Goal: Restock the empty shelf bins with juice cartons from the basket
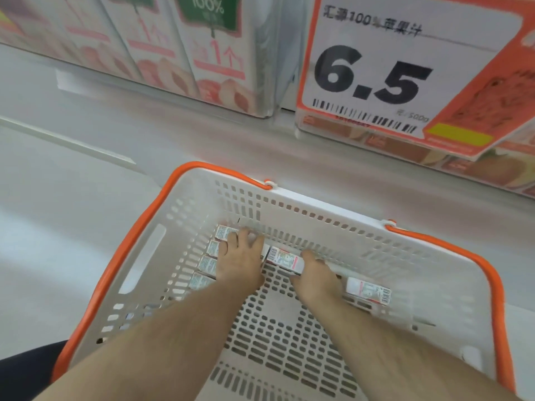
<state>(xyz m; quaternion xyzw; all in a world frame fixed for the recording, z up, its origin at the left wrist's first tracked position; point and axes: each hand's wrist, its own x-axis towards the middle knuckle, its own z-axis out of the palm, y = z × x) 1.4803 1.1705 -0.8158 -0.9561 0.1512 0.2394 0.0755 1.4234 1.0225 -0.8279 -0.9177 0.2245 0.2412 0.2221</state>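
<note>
A white basket [318, 202] with orange handles sits below me. Several juice cartons lie flat along its far wall. My left hand [241, 260] lies on a row of cartons [209, 263] at the left, fingers curled over the top one. My right hand [315, 274] grips the end of a carton [285, 259] in the middle. One more carton [369, 290] lies alone to the right of my right hand.
Above the basket, a clear shelf bin holds upright peach juice cartons [220, 50]. A large orange-framed price sign [385, 68] reading 6.5 hangs at the right, with more cartons [492, 166] behind it. Pale floor surrounds the basket.
</note>
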